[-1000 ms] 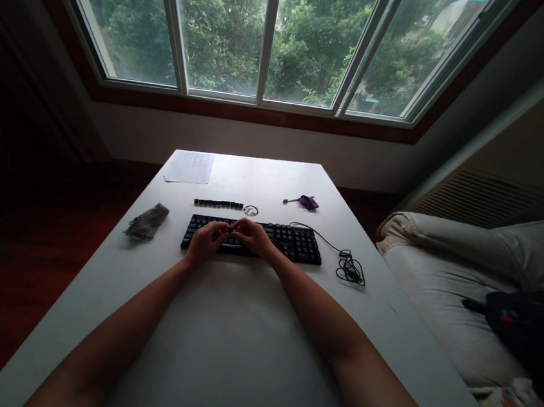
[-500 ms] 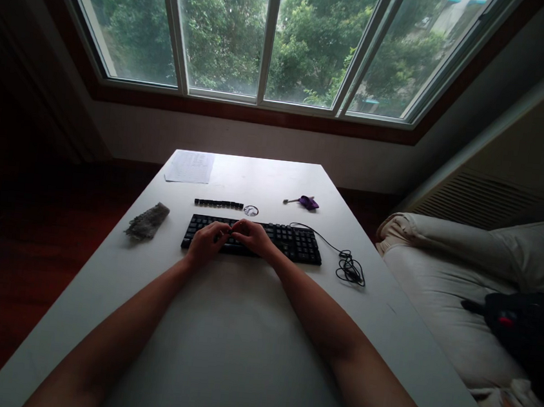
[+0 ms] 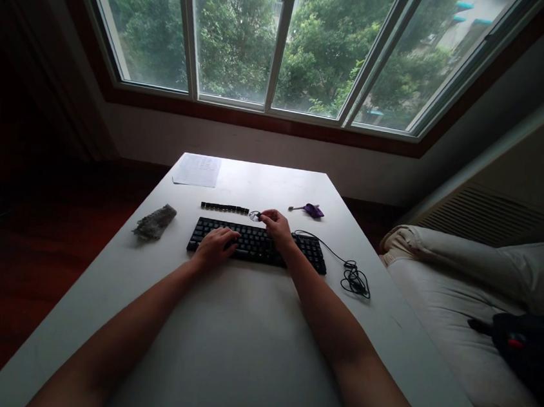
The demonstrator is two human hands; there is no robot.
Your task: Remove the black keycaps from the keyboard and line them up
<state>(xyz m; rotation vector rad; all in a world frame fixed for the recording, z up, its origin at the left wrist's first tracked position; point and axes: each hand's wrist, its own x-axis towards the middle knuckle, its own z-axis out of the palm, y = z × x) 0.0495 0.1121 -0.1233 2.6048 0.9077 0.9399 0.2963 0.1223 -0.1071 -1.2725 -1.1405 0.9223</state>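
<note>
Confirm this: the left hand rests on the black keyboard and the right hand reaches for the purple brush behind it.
Wrong in one respect. The left hand does rest on the keyboard, but the right hand reaches to the small wire ring beside the row of loose keys. The purple brush lies apart, further right. The head view shows it.

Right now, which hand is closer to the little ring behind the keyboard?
The right hand. Its fingers are at the little ring, just behind the keyboard. The left hand rests on the keys, on the near side, apart from it.
</note>
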